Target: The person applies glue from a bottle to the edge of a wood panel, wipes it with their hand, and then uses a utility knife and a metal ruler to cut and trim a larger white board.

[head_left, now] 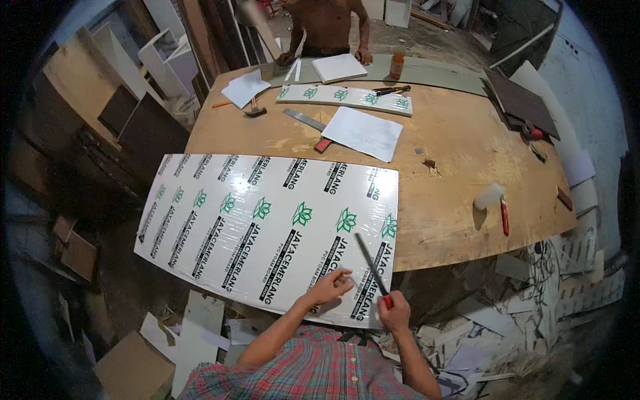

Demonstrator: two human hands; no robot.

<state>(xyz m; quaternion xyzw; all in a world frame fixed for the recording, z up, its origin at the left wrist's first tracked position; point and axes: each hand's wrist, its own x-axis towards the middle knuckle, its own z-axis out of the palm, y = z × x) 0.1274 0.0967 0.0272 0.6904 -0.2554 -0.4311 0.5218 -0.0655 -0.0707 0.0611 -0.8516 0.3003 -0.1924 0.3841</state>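
Note:
In front of me a large white foam board (267, 180) with green leaf prints and dark lettering lies under shiny film. It overhangs the near edge of the wooden table. My right hand (395, 311) grips a long, flat, dark metal file (373, 263) by its red handle, the blade pointing away over the board's right end. Just left of it, my left hand (330, 287) hovers over the board, fingers loosely bent and apart, with nothing visible in them.
On the wooden table (460, 213) are papers (363, 133), a metal try square (305, 120), a hammer (255, 111), a printed strip (313, 97), pliers (392, 89), a white bottle (489, 197) and a red-handled tool (505, 217). A person (327, 27) stands at the far side. Offcuts (493, 313) litter the floor.

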